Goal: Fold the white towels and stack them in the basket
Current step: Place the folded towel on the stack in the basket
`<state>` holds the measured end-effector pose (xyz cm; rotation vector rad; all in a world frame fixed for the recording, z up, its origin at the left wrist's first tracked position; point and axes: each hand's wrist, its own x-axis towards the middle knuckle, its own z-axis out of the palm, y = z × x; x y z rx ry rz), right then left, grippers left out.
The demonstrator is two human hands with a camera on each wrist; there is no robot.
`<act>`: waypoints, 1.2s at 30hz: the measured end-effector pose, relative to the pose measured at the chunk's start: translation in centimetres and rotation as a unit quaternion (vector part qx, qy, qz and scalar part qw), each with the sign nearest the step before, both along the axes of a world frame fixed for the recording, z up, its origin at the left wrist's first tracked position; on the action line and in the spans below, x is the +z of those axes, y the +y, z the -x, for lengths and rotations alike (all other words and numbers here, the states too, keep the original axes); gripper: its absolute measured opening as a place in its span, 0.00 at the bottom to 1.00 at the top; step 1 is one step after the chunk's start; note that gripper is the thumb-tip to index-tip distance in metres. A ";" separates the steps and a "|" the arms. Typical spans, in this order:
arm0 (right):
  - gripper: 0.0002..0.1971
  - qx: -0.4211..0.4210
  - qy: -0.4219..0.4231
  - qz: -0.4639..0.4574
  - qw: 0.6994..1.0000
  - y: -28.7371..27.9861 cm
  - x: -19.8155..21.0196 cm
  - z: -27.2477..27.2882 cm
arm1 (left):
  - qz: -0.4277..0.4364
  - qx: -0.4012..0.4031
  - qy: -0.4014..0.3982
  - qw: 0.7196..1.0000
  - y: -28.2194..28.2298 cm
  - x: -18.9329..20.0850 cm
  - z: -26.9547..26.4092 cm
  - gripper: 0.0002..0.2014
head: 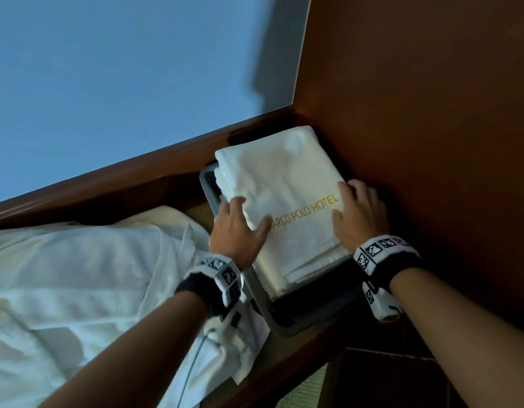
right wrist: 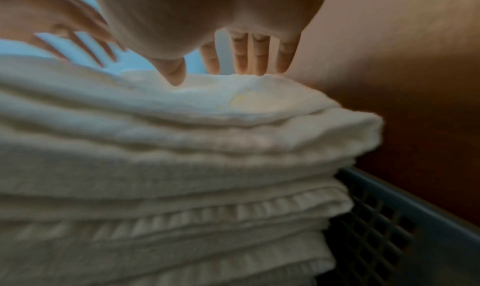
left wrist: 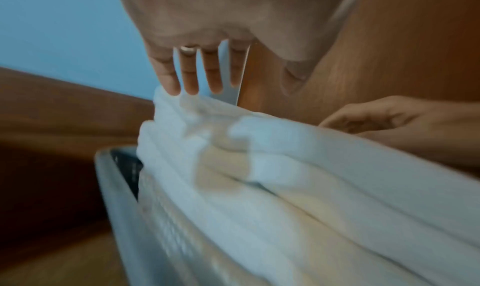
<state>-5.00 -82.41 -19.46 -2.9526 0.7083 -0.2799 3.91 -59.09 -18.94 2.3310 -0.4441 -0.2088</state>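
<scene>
Both hands lie flat with fingers spread, the left hand (head: 235,228) and right hand (head: 358,213) pressing the top folded towel (head: 284,184) onto the stack in the grey basket (head: 263,307). Stacking looks like the step in hand; next, probably lift off and fetch from the loose white linen (head: 87,278) beside it.

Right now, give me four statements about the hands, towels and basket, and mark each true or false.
1. Both hands, left and right, rest flat on the top folded white towel. True.
2. The towel's gold lettering reads "GRAND HOTEL". False: it ends "POLO HOTEL".
3. The towel stack rises above the grey plastic basket rim. True.
4. The basket stands on the white bedsheet. False: it sits beside it, against a brown wooden panel.
</scene>
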 end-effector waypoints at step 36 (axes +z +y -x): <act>0.23 -0.053 0.169 -0.038 0.983 13.2 2.8 5.7 | -0.241 -0.203 -0.025 0.949 17.3 10.3 -3.0 0.22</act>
